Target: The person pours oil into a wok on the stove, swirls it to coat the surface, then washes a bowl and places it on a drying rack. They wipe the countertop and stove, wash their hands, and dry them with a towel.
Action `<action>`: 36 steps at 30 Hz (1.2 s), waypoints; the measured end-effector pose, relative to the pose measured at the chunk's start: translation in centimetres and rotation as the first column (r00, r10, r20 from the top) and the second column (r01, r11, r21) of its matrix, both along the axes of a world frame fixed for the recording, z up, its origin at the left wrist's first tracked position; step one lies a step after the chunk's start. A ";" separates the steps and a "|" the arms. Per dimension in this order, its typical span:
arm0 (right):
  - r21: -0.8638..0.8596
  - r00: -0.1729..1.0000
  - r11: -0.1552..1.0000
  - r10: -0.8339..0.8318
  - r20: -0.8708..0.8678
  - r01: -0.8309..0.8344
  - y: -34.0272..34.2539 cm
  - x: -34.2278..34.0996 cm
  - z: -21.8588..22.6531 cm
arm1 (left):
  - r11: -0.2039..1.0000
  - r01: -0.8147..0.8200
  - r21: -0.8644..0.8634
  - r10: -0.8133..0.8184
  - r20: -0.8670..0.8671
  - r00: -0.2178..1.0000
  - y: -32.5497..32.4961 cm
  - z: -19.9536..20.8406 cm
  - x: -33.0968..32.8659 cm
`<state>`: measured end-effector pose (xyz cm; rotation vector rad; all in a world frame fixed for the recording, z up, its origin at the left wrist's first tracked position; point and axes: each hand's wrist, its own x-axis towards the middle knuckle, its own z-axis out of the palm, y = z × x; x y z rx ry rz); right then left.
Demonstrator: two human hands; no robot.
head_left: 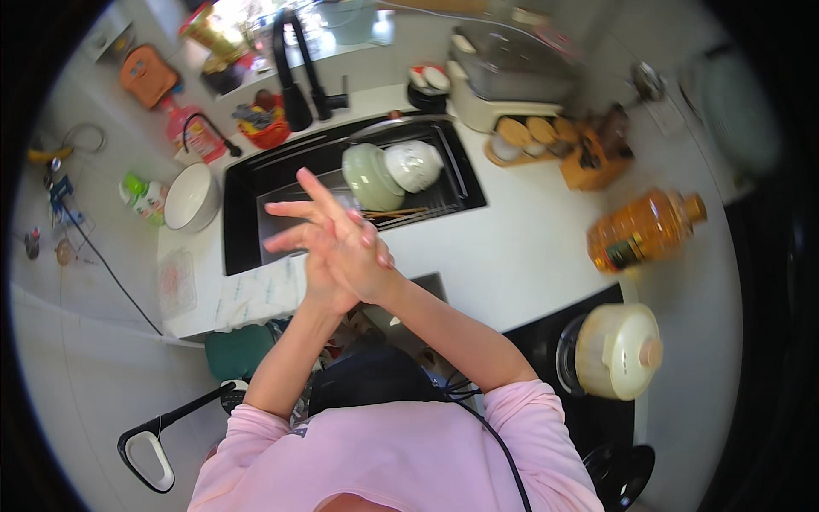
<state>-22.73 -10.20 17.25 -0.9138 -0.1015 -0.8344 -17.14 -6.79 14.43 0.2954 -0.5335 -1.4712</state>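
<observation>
Both of my hands are pressed together in front of the sink's near edge, crossing each other. My right hand [357, 261] reaches up and to the left, its fingers stretched out and spread. From below, my left hand [321, 277] lies against it, with fingertips curled over the back of the right hand. I see no object in either hand. Beyond them is the black sink [271, 205], holding a pale green bowl [368, 177], a white bowl [415, 165] and wooden chopsticks [401, 213].
A black faucet [294, 94] rises behind the sink. Left of it stand a white bowl [192, 198] and a pink bottle [194, 132]. On the right are an oil bottle [644, 230], a lidded cream pot [616, 352], a knife block [595, 162] and seasoning jars [539, 132].
</observation>
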 end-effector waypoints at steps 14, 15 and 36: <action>-0.888 0.747 0.292 -0.481 -0.458 -0.357 -6.6 13.9 -6.1 | 0.974 -0.061 -0.218 0.224 0.893 0.390 -1.8 -10.4 17.3; -0.815 0.685 0.400 -0.449 -0.573 -0.420 -7.1 14.0 -7.0 | 0.977 -0.006 -0.213 0.208 0.948 0.241 -2.3 -10.0 17.6; -0.797 0.001 0.523 -0.836 -0.549 -0.304 -21.8 10.1 -5.0 | 0.607 -0.443 0.660 0.518 0.094 0.850 -11.9 -17.8 24.8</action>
